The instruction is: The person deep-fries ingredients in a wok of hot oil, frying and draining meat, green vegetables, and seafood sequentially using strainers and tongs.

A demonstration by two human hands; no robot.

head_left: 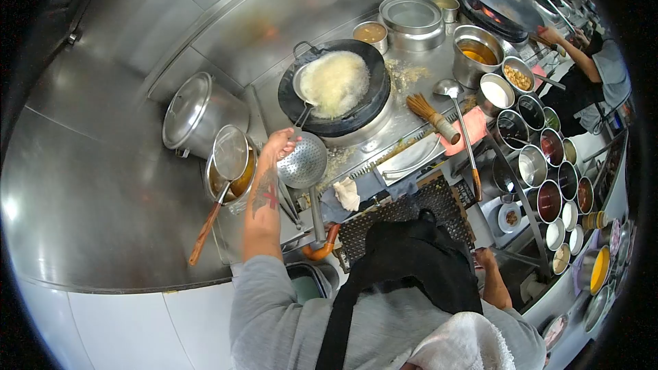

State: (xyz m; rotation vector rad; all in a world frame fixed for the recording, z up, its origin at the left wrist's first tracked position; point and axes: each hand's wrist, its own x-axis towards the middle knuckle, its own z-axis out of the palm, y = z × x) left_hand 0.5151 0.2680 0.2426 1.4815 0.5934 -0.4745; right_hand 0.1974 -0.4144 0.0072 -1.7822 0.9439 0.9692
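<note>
My left hand [282, 144] is closed around the end of a thin metal handle. That handle runs up to a round strainer [306, 103] sitting in the black wok [379, 82], under pale, bubbling foam [336, 82]. Just beside the hand, a perforated skimmer [303, 161] lies with its handle pointing toward me. My right hand [485, 258] is low at my right side, by the front of the stove. Its fingers are mostly hidden, so what it holds, if anything, does not show.
Left stand a lidded pot [199, 111] and a fine-mesh strainer [230, 153] over a pot. A bamboo brush [433, 118] and ladle [460, 113] lie right of the wok. Several seasoning containers [549, 201] line the right side. Another person's arm [579, 58] works at a farther wok.
</note>
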